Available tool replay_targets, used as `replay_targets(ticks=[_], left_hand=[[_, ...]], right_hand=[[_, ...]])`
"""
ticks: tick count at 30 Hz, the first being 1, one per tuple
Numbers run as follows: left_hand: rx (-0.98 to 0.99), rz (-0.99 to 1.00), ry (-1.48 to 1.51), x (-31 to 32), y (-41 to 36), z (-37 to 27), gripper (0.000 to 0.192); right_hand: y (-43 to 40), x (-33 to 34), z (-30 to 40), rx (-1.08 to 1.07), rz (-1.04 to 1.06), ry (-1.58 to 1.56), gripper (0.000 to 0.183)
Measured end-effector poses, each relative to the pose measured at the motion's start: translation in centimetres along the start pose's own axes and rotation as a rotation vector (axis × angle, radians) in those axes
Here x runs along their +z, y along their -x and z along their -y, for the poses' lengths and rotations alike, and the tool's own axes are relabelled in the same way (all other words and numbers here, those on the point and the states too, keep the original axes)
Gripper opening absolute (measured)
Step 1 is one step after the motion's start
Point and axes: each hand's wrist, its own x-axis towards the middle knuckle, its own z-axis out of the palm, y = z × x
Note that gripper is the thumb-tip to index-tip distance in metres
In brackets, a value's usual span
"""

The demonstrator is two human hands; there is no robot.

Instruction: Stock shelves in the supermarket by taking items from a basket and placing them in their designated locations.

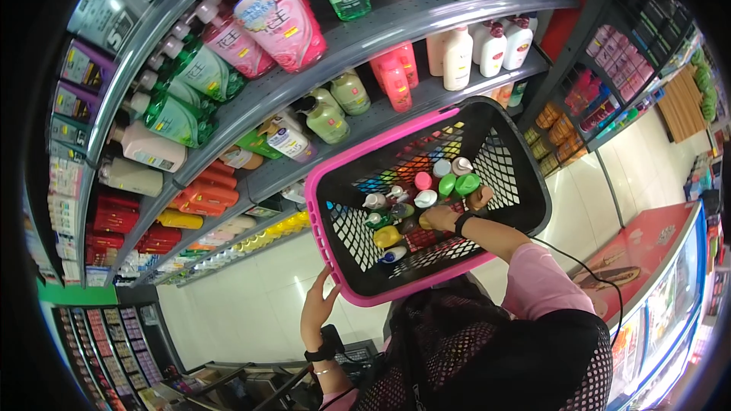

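Note:
A black mesh shopping basket with a pink rim (371,144) lies before me, with several pump and cap bottles standing inside. My right hand (441,218) reaches down into it, its fingers around the yellowish top of a bottle. Near that hand are a white pump bottle (425,198), green caps (457,184), a yellow-topped bottle (387,236) and a brown-topped bottle (480,197). My left hand (320,302) touches the basket's lower left rim, fingers spread; whether it grips the rim is unclear.
Shelves (400,28) curve beyond the basket, holding pink pump bottles (285,28), green pump bottles (177,117) and white lotion bottles (458,60). A red-sided freezer cabinet (639,257) stands at right. A black cable (594,274) runs beside my right arm. Cardboard boxes lie at lower left.

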Motion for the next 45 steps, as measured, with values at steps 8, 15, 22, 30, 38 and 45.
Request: replay_targets(ticks=[8,15,22,30,38,45], left_hand=[[0.064,-0.135,0.176,-0.6,0.8,-0.5,0.047],[0.274,-0.078,0.116,-2.0,-2.7,-2.1,0.055],[0.552,0.289,0.191,0.2,-7.8,-7.8,0.080],[0.505,0.621,0.475,-0.3,-5.8,-13.3,0.062],[0.392,0.619,0.754,-1.5,-3.0,-13.5,0.052],[0.295,0.522,0.745,-1.2,-1.4,-13.0,0.047]], right_hand=[[1.0,-1.0,2.3,-0.058,-0.039,0.165,0.019],[8.4,-9.7,7.0,-0.165,-0.272,-0.011,0.034],[19.7,-20.8,14.3,-0.317,-0.567,-0.141,0.034],[25.8,-29.1,15.4,-0.110,-0.720,-0.886,0.021],[25.1,-23.7,15.3,-0.213,-0.910,-0.942,0.033],[23.2,-17.8,17.2,-0.351,-0.753,-1.340,0.043]])
